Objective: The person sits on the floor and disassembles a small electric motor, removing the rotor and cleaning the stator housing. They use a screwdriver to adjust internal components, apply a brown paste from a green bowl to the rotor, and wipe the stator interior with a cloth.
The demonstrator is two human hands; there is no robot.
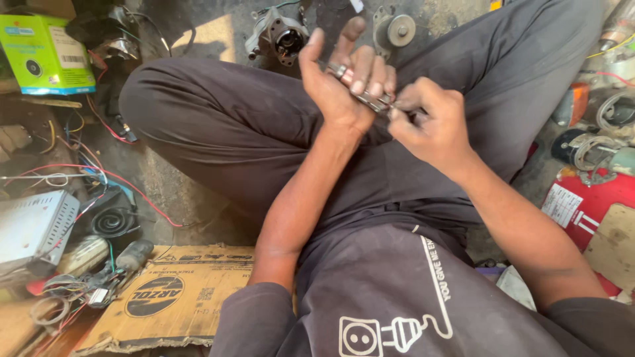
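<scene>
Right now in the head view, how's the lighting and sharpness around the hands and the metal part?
Head view: hard sunlight, with a bright patch on the floor at top; left hand and right hand are evenly lit and fairly sharp; the small metal part between them glints slightly, with fine detail too small to read; frame edges curve from the wide lens.
</scene>
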